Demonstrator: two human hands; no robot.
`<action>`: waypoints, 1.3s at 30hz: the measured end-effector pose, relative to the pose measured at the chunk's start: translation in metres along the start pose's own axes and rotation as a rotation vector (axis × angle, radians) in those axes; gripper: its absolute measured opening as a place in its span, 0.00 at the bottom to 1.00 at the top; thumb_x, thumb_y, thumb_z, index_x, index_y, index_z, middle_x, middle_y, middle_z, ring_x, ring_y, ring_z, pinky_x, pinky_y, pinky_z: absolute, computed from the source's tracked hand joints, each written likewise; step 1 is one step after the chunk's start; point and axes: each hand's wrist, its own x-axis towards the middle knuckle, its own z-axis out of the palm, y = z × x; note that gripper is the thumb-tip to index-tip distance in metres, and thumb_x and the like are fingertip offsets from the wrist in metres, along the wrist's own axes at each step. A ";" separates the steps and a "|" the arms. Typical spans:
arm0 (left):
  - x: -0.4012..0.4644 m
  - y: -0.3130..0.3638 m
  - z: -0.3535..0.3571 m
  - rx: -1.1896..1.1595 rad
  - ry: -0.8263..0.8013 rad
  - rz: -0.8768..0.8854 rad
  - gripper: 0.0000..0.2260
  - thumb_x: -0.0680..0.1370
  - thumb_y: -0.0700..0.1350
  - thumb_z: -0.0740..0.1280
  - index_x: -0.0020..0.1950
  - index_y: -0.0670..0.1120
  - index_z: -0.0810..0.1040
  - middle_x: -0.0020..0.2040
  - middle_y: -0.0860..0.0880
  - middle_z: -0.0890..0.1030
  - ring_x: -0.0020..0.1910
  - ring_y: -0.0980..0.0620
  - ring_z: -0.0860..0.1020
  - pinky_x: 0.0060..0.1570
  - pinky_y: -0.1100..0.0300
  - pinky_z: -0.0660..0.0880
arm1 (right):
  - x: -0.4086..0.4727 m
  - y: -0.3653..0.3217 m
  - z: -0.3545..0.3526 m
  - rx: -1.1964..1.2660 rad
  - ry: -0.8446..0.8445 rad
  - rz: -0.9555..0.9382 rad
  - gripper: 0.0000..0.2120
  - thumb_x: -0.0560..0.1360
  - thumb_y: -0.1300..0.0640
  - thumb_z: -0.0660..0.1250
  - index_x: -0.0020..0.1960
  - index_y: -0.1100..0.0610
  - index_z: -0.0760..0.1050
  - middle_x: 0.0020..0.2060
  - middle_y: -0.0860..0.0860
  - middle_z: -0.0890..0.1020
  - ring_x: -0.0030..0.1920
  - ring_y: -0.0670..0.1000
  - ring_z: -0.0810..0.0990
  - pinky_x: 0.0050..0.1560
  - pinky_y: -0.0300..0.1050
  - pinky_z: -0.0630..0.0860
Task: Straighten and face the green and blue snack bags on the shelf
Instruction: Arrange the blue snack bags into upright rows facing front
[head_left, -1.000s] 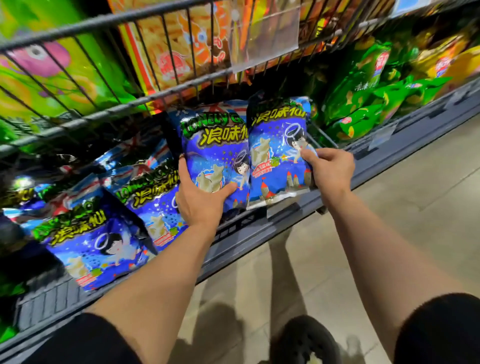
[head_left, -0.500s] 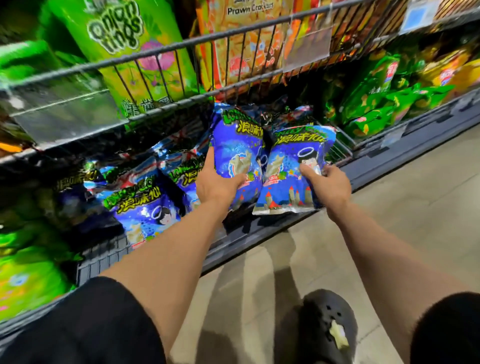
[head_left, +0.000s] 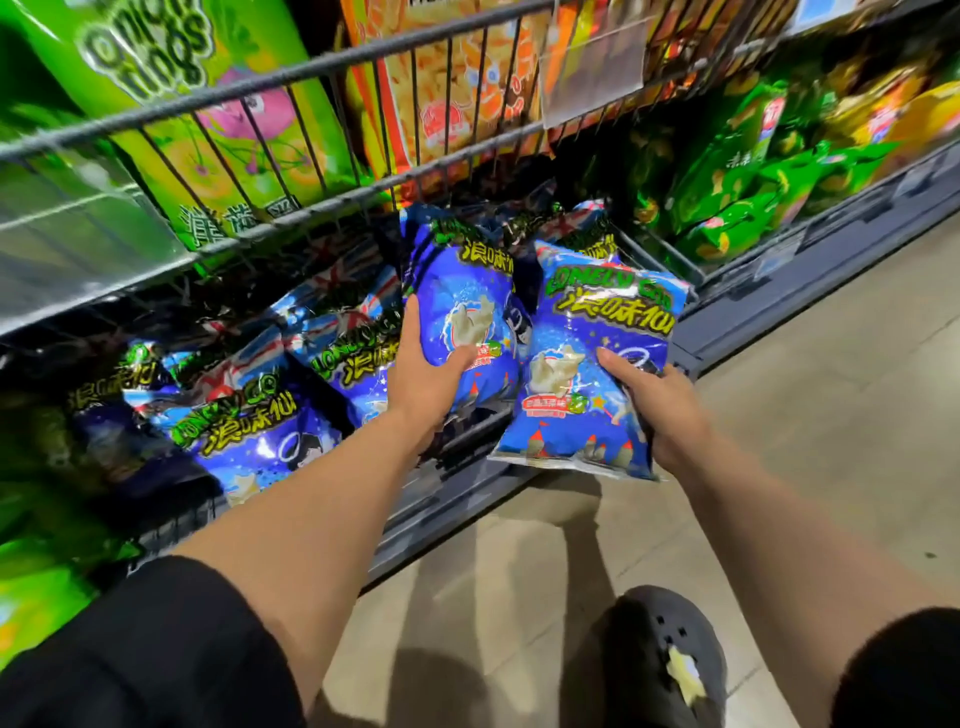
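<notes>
the right hand (head_left: 657, 410) hides the right edge of its blue snack bag (head_left: 582, 374). the onion rings bag (head_left: 208, 104) is cut off at the top edge. blue bags at far left (head_left: 104, 410) are too dark and blurred to read.

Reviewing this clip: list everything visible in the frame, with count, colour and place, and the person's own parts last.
held blue bags: two, blue with green lettering, at the lower shelf's front edge, one in each hand
other blue bags: several, same print, slumped on the lower shelf to the left
onion rings bag: one, green, upper shelf behind the wire rail
prawn cracker bag: one, orange, upper shelf
green bags: several, lower shelf, right
wire rail: grey, front of upper shelf
floor: beige tiles
shoe: one, dark, bottom
left hand: grips the left held bag
right hand: grips the right held bag
</notes>
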 end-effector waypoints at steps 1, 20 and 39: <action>0.000 0.004 -0.002 -0.022 0.003 -0.017 0.41 0.70 0.49 0.73 0.78 0.57 0.55 0.72 0.53 0.70 0.68 0.51 0.72 0.68 0.50 0.69 | -0.001 -0.001 -0.002 0.036 0.007 0.002 0.23 0.64 0.55 0.79 0.55 0.61 0.79 0.48 0.59 0.85 0.48 0.60 0.84 0.48 0.60 0.81; -0.049 0.027 -0.045 -0.146 0.039 -0.141 0.30 0.72 0.47 0.74 0.73 0.51 0.69 0.63 0.49 0.79 0.55 0.46 0.81 0.58 0.47 0.77 | -0.062 -0.027 -0.015 -0.079 0.159 -0.024 0.37 0.44 0.37 0.81 0.47 0.55 0.80 0.41 0.52 0.86 0.42 0.57 0.85 0.48 0.59 0.81; -0.212 -0.037 -0.269 -0.078 0.195 -0.054 0.25 0.75 0.38 0.70 0.71 0.48 0.70 0.62 0.49 0.79 0.52 0.56 0.79 0.51 0.69 0.77 | -0.197 0.026 0.152 -0.383 -0.204 -0.053 0.25 0.53 0.40 0.81 0.40 0.56 0.79 0.41 0.53 0.86 0.43 0.57 0.84 0.51 0.57 0.81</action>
